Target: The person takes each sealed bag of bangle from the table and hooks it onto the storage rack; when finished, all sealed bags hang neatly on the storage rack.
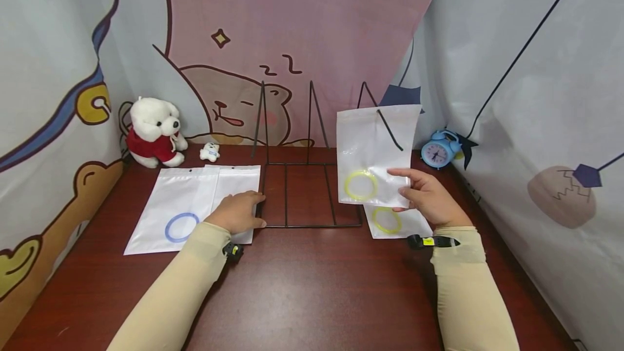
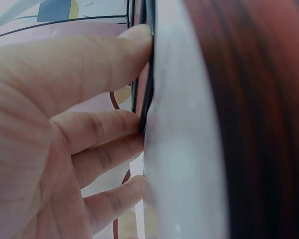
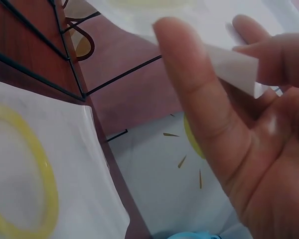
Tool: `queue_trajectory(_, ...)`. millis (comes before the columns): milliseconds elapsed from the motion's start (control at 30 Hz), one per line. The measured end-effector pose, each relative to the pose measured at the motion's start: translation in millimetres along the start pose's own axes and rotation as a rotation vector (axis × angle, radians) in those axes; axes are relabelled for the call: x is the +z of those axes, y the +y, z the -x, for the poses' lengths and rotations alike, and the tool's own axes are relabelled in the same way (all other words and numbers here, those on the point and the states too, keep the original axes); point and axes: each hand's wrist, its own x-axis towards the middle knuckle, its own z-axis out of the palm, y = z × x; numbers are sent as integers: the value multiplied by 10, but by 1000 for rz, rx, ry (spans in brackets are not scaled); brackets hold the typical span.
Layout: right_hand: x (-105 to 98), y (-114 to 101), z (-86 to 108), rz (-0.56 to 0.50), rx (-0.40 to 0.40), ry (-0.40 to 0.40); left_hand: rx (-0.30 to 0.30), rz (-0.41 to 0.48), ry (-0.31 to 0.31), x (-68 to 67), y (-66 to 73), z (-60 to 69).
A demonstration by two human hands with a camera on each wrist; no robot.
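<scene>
Right hand (image 1: 431, 195) pinches white bag (image 1: 363, 145) toward back-right corner of tabletop (image 1: 312, 291) | left hand (image 1: 236, 211) grips rack (image 1: 322, 226) | bag likely light, bendable, slick | best held by side edges

1. Both arms stretch forward, well apart, sleeves (image 1: 170, 286) covering them down to the wrists.
2. The left arm slants inward, and here's its left hand (image 1: 236, 212), back uppermost!
3. Look at that left thumb (image 2: 104, 64), standing apart from the fingers (image 2: 99, 130), tips gripping.
4. Over to the right hand (image 1: 428, 193): raised, turned inward, index finger nearly straight, right thumb (image 3: 189, 74) opposite in a pinch.
</scene>
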Motion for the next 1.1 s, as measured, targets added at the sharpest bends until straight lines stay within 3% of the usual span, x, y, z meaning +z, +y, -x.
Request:
queue_trajectory(233, 25, 9, -27, -37, -112, 59, -2, 8, -3, -2, 7, 6)
queue_trajectory(533, 62, -50, -20, -127, -165, 130, -5, 10, -10, 9, 5, 5)
queue_trajectory(767, 85, -57, -33, -219, -236, 130, -10, 16, -13, 8, 7, 9)
queue_trajectory(1100, 106, -91, -38, -251, -240, 135, -7, 12, -9, -12, 13, 13)
